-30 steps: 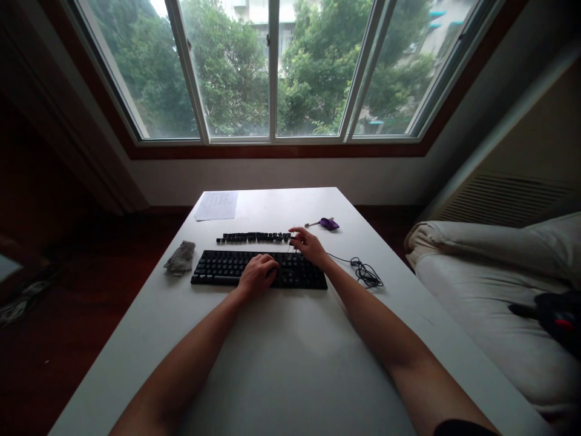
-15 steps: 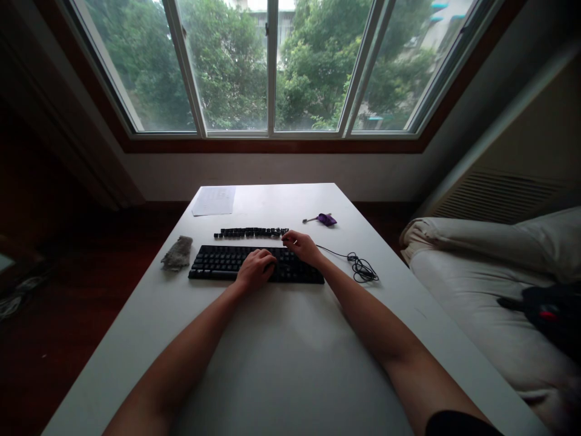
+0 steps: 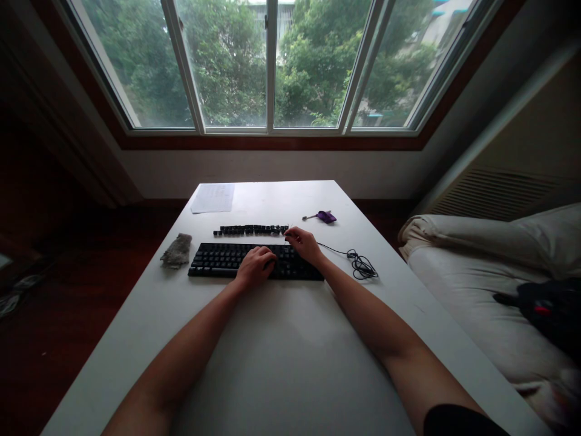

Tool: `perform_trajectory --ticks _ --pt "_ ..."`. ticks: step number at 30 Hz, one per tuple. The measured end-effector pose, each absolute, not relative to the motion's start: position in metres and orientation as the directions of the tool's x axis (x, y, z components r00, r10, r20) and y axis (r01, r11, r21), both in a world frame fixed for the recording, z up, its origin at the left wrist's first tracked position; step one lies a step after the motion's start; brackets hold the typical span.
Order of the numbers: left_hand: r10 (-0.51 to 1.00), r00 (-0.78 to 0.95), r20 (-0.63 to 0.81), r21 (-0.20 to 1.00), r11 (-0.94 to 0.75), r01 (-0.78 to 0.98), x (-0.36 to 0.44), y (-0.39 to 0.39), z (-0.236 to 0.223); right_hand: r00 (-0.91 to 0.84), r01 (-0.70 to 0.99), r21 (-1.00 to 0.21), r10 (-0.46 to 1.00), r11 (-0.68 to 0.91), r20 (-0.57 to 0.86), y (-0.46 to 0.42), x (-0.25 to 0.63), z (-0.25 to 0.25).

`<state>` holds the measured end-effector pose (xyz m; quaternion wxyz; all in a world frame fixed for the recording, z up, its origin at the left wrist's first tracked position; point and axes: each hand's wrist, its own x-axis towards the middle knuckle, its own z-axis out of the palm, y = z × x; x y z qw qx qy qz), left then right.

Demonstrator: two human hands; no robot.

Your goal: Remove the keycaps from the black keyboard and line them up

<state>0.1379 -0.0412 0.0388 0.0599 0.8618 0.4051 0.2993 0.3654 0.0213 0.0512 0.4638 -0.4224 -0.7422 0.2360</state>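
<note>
A black keyboard (image 3: 218,259) lies on the white table, partly covered by my hands. My left hand (image 3: 255,264) rests on its middle, fingers curled down against the keys; the fingertips are partly hidden. Above the keyboard's back edge, my right hand (image 3: 303,242) pinches a small dark thing with thin wire ends, which looks like a keycap puller (image 3: 287,235). Behind the keyboard, loose black keycaps (image 3: 249,230) stand in rows, and their right end reaches the right fingertips.
A crumpled grey cloth (image 3: 177,251) lies left of the keyboard. Paper sheets (image 3: 212,198) are at the table's back left. A purple item with a small brush (image 3: 325,217) lies at the back right. The coiled black cable (image 3: 362,265) sits right of the keyboard.
My right hand has shifted very slightly to the right, and thin wires show at its fingertips. The left hand stays on the keyboard. The whole view has moved up a little.
</note>
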Motion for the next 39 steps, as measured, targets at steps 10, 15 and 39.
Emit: perform_trajectory --ticks 10,15,39 --pt "0.734 0.499 0.461 0.346 -0.666 0.661 0.138 -0.042 0.04 -0.255 0.366 -0.788 0.868 0.495 0.427 0.019 0.365 0.053" --pt "0.736 0.496 0.462 0.342 -0.663 0.666 0.138 -0.042 0.04 -0.266 0.415 -0.757 0.863 0.504 0.429 0.018 0.364 0.056" --pt "0.736 0.494 0.462 0.351 -0.664 0.661 0.138 -0.042 0.041 -0.426 0.459 -0.646 0.789 0.61 0.443 0.01 0.366 0.064"
